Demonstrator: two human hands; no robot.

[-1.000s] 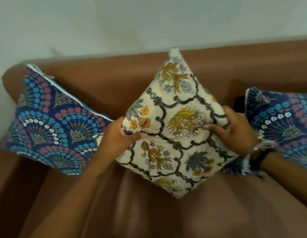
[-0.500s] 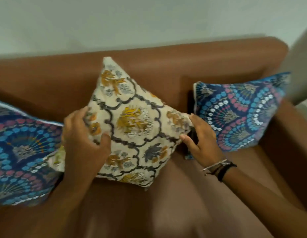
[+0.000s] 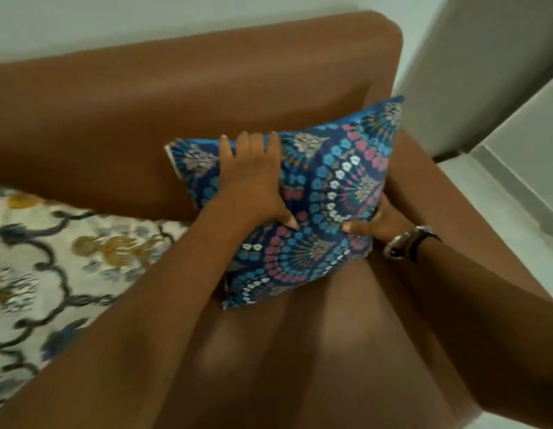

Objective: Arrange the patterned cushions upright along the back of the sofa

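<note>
A blue cushion (image 3: 331,184) with pink and white fan patterns stands tilted against the brown sofa back (image 3: 191,88), near the right armrest. My left hand (image 3: 253,178) grips its upper left part, fingers spread over the top edge. My right hand (image 3: 380,221) holds its right side, mostly hidden behind the cushion, with only the thumb and wrist showing. A cream floral cushion (image 3: 61,258) lies at the left, partly cut off by the frame edge and touched by neither hand.
The sofa's right armrest (image 3: 448,212) runs close beside the blue cushion. Beyond it are a pale floor and a grey wall panel (image 3: 485,72). The brown seat (image 3: 300,351) fills the foreground.
Both hands have let go of the cream cushion and moved right onto the blue cushion. The view has swung right, so the left blue cushion is out of sight.
</note>
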